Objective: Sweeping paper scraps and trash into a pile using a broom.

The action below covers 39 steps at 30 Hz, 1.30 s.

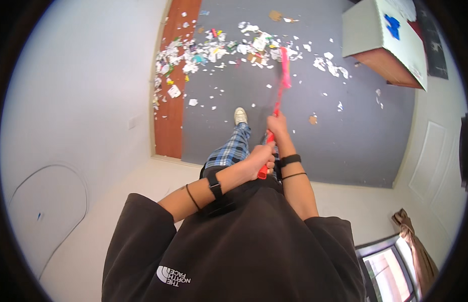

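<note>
I grip a red-handled broom with both hands, its handle slanting from my waist out to a pink head on the grey floor. My left hand is closed around the handle near its upper end. Farther down the handle, my right hand is closed around it too. The broom head touches the right part of a loose band of torn paper scraps, mostly white with some yellow, red, green and teal pieces. The head looks slightly blurred.
Scraps reach left onto a reddish-brown floor strip along the wall. More white bits lie right of the broom. A white box-like piece of furniture with a blue item on it stands far right. My shoe is on the floor.
</note>
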Each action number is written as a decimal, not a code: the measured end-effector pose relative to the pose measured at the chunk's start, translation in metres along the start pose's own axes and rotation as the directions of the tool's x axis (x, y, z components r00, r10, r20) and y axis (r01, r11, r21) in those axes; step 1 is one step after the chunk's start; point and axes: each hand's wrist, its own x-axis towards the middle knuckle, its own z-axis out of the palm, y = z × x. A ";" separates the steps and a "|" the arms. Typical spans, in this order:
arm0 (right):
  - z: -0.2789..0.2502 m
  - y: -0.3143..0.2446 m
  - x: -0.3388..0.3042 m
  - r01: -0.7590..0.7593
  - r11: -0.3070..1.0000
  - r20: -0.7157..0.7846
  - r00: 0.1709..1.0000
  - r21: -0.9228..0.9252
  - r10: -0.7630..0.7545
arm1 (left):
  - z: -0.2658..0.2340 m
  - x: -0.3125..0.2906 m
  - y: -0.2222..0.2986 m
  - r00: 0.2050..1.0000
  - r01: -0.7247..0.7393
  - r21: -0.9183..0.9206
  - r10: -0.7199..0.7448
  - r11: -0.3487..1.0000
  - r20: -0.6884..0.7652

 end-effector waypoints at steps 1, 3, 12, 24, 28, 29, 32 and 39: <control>-0.027 0.018 0.002 -0.007 1.000 -0.088 0.996 -0.001 0.007 | 0.012 0.012 -0.008 0.997 0.060 0.048 -0.062 0.997 0.042; -0.077 0.040 -0.005 -0.158 0.987 -0.210 0.967 -0.038 0.147 | 0.030 0.038 -0.028 0.981 0.124 0.094 -0.136 0.988 0.141; -0.184 0.139 0.039 -0.373 0.926 -0.197 0.914 -0.058 0.356 | 0.096 0.140 -0.081 0.987 0.035 0.283 -0.078 0.959 0.142; -0.003 -0.036 -0.019 -0.035 0.950 0.490 0.862 0.311 -0.129 | 0.096 0.012 -0.042 0.844 -0.417 -0.075 0.355 0.906 -0.402; -0.021 -0.037 -0.010 0.063 0.987 0.404 0.907 0.151 -0.120 | 0.101 0.011 -0.035 0.910 -0.356 -0.142 0.308 0.924 -0.276; -0.030 -0.030 0.001 0.123 0.985 0.219 0.964 0.121 -0.148 | 0.103 0.016 -0.032 0.949 -0.287 -0.153 0.260 0.946 -0.178; -0.078 -0.025 -0.006 0.019 1.000 0.126 0.992 -0.011 -0.018 | 0.108 0.023 -0.033 0.987 -0.152 -0.191 0.139 0.970 -0.082; -0.174 0.072 0.034 -0.338 0.932 -0.236 0.924 -0.135 0.301 | 0.116 0.096 -0.052 0.933 0.260 -0.181 -0.199 0.948 0.301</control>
